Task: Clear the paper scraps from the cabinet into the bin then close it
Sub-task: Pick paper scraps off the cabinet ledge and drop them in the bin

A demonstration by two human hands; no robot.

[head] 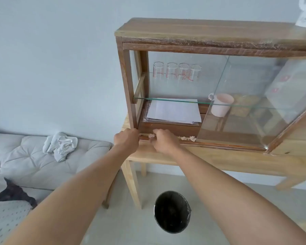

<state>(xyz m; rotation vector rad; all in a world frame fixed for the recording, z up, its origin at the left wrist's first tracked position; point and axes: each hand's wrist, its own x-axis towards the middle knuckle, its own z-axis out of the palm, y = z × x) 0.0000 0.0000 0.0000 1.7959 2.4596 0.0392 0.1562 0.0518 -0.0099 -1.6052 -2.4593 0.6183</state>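
Observation:
A wooden cabinet (129, 85) with sliding glass doors stands on a light wooden table; its left side is open. Crumpled beige paper scraps lie in the bottom door track: one scrap (151, 135) at my right fingertips, another scrap (189, 138) further right. My right hand (163, 139) pinches the left scrap at the track. My left hand (126, 140) is closed against the cabinet's lower left corner post. A black bin (172, 212) stands on the floor below, between my forearms.
Inside are several glasses (177, 71) on a glass shelf, a stack of white paper (175, 110) and a pale mug (220, 105). The glass door (254, 103) covers the right side. A grey couch (25, 156) with a white cloth sits left.

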